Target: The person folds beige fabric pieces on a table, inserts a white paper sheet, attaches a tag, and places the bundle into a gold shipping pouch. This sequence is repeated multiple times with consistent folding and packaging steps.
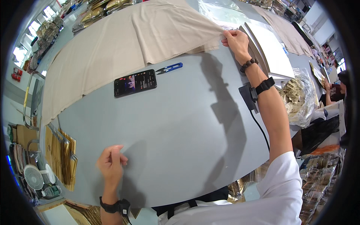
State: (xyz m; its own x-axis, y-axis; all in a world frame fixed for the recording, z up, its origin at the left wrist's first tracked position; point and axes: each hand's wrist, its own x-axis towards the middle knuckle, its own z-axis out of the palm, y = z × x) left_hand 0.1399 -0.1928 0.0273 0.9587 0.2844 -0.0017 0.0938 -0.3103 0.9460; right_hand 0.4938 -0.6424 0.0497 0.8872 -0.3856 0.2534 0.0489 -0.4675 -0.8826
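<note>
A large beige cloth (112, 53) with a finely scalloped edge lies spread over the far part of the grey table (168, 118). My right hand (236, 41) pinches its right corner between thumb and fingers. Over the near left part of the table, my left hand (112, 161) is slightly blurred, its fingers curled and holding nothing that I can see. Between the hands and the cloth, a black smartphone (135, 83) with a lit screen lies by the cloth's near edge. Blue-handled thread snips (170, 68) rest beside the phone.
Right of my right arm are a stack of white boards (270, 50) and a clear plastic bag of beige tags (295, 95). Golden packages (60, 154) stand at the left edge, near a small white fan (34, 177). At far right, another person's hand (326, 84) shows.
</note>
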